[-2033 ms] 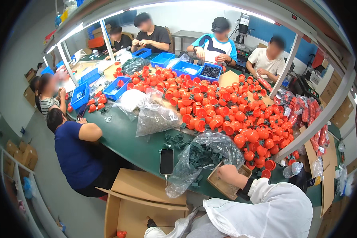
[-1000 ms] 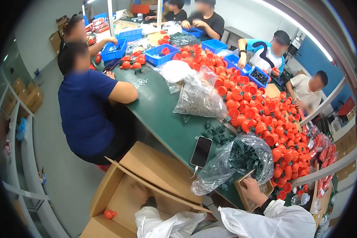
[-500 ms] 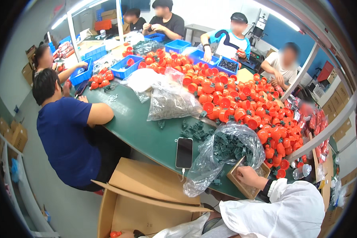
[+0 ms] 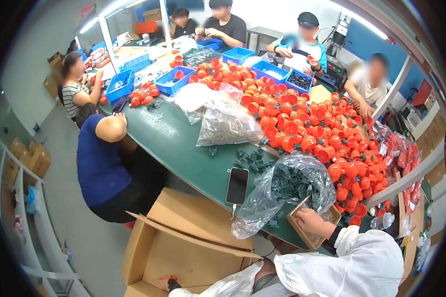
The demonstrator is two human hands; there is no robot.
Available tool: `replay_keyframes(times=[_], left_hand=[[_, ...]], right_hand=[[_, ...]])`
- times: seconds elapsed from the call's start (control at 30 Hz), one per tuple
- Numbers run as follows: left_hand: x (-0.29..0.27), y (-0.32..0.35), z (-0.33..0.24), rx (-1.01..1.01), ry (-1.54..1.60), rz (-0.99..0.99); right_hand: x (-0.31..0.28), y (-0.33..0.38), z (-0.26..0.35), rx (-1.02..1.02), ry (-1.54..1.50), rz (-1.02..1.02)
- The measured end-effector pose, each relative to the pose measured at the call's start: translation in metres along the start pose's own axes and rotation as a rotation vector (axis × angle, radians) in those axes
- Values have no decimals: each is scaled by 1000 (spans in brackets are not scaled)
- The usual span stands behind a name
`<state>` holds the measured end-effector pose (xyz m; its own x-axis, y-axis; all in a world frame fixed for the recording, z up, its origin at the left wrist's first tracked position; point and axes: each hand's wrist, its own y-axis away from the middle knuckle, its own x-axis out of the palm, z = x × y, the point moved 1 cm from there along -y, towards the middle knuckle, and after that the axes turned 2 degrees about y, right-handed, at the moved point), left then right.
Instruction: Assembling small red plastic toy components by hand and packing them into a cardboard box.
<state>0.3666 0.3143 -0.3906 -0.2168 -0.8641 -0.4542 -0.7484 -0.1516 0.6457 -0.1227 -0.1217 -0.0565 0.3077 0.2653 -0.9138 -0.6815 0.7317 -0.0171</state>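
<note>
My right hand (image 4: 310, 221) reaches into a small open cardboard box (image 4: 300, 230) at the table's near edge. Its fingers are curled together, and whatever they hold is hidden. Beside that box lies a clear plastic bag (image 4: 248, 218) full of dark green plastic clips (image 4: 293, 181). My left arm, in a white sleeve (image 4: 218, 282) with a dark cuff (image 4: 173, 285), extends into a large open carton (image 4: 193, 247) below the table. At the cuff there is a smeared orange-red shape (image 4: 167, 277); the left fingers cannot be made out.
Many orange-red cup-shaped parts (image 4: 302, 123) are heaped across the table (image 4: 158, 143). A phone on a cable (image 4: 237, 186) lies left of the clip bag. A co-worker in blue (image 4: 101, 173) sits at the left, others around the far side. A white post (image 4: 406, 180) slants at the right.
My view has shifted slightly, so the scene sits lower and further right. My left cuff is further inside the carton view, with the orange-red part now blurred. My right hand stays in the small box.
</note>
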Motion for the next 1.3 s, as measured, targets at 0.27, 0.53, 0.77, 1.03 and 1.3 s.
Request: replay_keyframes(times=[0.27,0.53,0.77,1.03,1.3], left_hand=[[-6,269,-167,66,710,185],[90,453,-256,499,292,767],[176,564,-225,-46,418,1382],[191,580,-203,187,78,1338],[192,581,-196,157,83,1411]], right_hand=[[-48,-5,17,87,-252,-59],[-59,-9,46,222,-652,-70],[-105,-6,54,280,-1086,-129],[-113,-1,53,147,-1312,-55],[-115,3,51,121,-1141,-79]])
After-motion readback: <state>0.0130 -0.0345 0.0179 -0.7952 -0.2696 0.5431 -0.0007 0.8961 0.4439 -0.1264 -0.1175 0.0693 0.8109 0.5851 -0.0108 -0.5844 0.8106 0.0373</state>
